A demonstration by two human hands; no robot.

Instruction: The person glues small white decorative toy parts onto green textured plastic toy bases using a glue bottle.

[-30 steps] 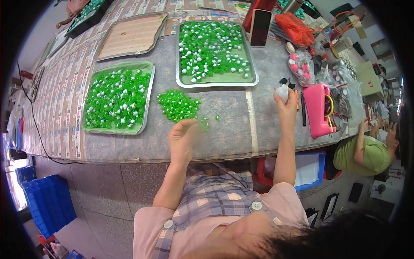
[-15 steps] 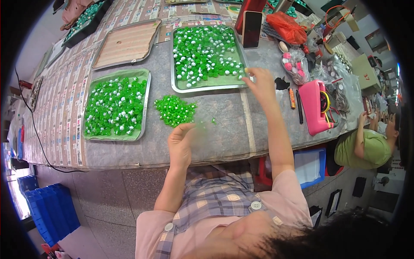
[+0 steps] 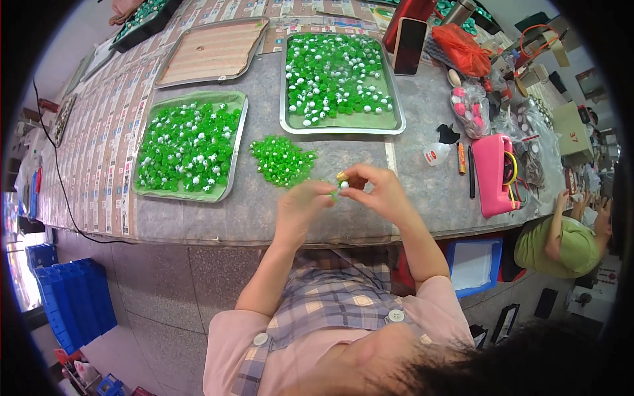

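- Hands: my left hand (image 3: 300, 206) and right hand (image 3: 373, 191) meet above the table edge (image 3: 264, 228), fingertips pinched together on one small green piece (image 3: 338, 188) with a white bit, raised for a close view.
- Loose green pile (image 3: 282, 160) lies just beyond my hands, within easy reach.
- Two trays (image 3: 234, 155) (image 3: 396, 112) of green-and-white pieces sit farther back.

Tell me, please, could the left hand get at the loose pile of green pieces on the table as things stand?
Probably yes: the left hand is just below the loose green pile, with only bare tabletop between, though its fingers are busy with a small piece.
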